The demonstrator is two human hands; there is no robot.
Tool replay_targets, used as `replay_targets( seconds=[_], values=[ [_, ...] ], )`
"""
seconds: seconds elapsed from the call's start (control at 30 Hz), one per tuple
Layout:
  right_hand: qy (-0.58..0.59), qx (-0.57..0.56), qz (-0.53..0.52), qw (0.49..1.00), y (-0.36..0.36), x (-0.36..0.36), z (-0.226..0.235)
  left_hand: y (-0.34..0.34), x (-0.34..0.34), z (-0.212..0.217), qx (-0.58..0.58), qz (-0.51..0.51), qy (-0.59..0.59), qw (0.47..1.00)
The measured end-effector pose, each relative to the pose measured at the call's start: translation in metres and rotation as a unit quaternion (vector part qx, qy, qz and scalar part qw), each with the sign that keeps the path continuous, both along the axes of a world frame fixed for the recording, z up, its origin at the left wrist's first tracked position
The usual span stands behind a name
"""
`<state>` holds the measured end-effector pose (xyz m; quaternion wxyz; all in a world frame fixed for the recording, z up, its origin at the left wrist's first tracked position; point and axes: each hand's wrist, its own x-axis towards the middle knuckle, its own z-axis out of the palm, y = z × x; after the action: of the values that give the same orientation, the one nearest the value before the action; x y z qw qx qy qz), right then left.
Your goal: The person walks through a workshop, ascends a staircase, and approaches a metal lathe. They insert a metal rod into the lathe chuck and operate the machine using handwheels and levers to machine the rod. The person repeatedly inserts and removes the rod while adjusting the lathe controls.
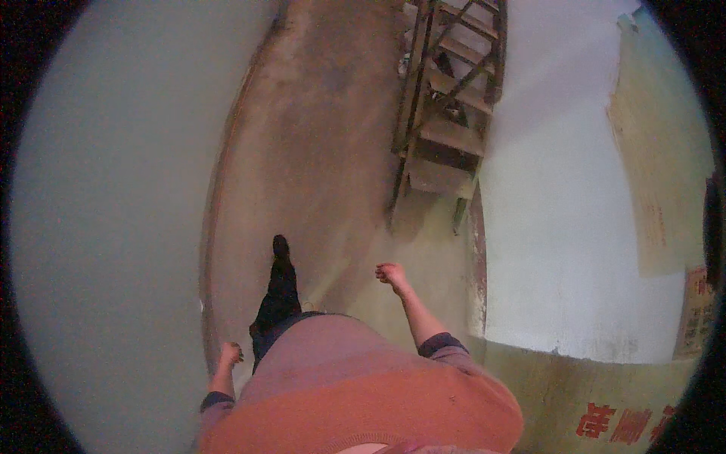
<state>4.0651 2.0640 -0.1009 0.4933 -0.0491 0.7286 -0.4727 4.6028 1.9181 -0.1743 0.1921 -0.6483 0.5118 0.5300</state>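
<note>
Down at the lower left, my left hand (231,352) hangs beside my hip with its fingers curled in, close to the pale wall. My right hand (389,274) swings out in front of me, closed into a loose fist over the floor. I see no object in either hand. Nearest ahead of the right hand is a set of steps (451,139) with flat treads and a dark frame, some distance beyond it. One leg in dark trousers (280,295) is stretched forward on the floor.
A plain pale wall (121,227) runs along my left. The brown floor (318,113) stretches ahead between it and the steps. On the right stands a white and yellowish wall (560,227), with red lettering low down and a posted notice (696,318).
</note>
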Motion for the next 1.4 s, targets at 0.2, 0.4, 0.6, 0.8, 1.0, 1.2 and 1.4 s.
replay_targets(
  seconds=[0.2,0.4,0.6,0.8,1.0,1.2,1.4],
  values=[
    [0.021,0.081,0.088,0.993,-0.078,-0.063,-0.079,-0.169,-0.138,-0.014,-0.013,-0.081,0.037,0.996],
    [-0.111,0.191,-0.108,0.969,-0.169,-0.089,-0.006,-0.426,-0.339,0.006,-0.23,-0.167,0.148,0.947],
    [-0.074,0.175,-0.094,0.977,-0.262,-0.176,-0.053,-0.593,-0.53,0.072,-0.229,-0.12,0.317,0.913],
    [-0.081,0.158,-0.088,0.98,-0.445,-0.316,-0.049,-0.654,-0.513,0.002,-0.19,-0.247,0.204,0.928],
    [-0.045,0.012,-0.08,0.996,-0.661,-0.424,0.035,-0.719,-0.467,-0.048,0.0,0.16,0.114,0.98],
    [0.136,0.043,0.084,0.986,-0.737,-0.515,-0.055,-0.839,-0.563,-0.01,0.007,0.115,0.098,0.989],
    [-0.155,0.229,-0.179,0.944,-0.857,-0.507,0.015,-1.075,-0.714,0.012,-0.158,-0.205,0.129,0.957]
  ],
)
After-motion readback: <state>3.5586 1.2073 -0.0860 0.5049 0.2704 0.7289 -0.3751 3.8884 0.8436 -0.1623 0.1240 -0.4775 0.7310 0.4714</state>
